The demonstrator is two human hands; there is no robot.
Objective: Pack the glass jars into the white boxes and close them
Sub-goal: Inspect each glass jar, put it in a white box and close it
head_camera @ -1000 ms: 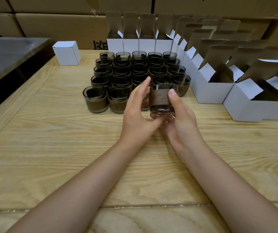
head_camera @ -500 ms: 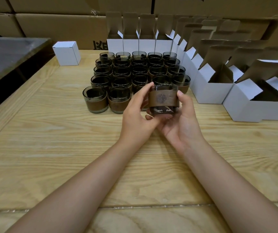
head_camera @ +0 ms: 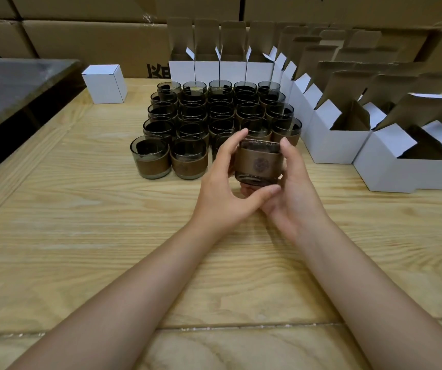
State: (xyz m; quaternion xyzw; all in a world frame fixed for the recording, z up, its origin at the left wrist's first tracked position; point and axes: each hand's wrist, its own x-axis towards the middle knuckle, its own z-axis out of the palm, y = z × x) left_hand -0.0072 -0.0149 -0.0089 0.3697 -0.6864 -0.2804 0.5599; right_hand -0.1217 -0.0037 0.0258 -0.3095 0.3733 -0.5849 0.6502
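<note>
A smoky glass jar with a brown band (head_camera: 257, 162) is held above the table, its round emblem facing me. My left hand (head_camera: 223, 182) grips its left side with fingers over the rim and thumb under the base. My right hand (head_camera: 293, 188) cups its right side and bottom. Behind it stand several rows of like jars (head_camera: 214, 113). Open white boxes (head_camera: 334, 145) with raised flaps line the right side and the back (head_camera: 219, 70).
One closed white box (head_camera: 105, 84) stands at the back left of the wooden table (head_camera: 81, 222). A dark grey surface (head_camera: 9, 84) lies beyond the left edge. Brown cartons (head_camera: 94, 38) are stacked along the back wall.
The jar has been turned in both hands, so its emblem now faces me, and it tilts a little with the base towards me. Both hands have shifted their hold around it.
</note>
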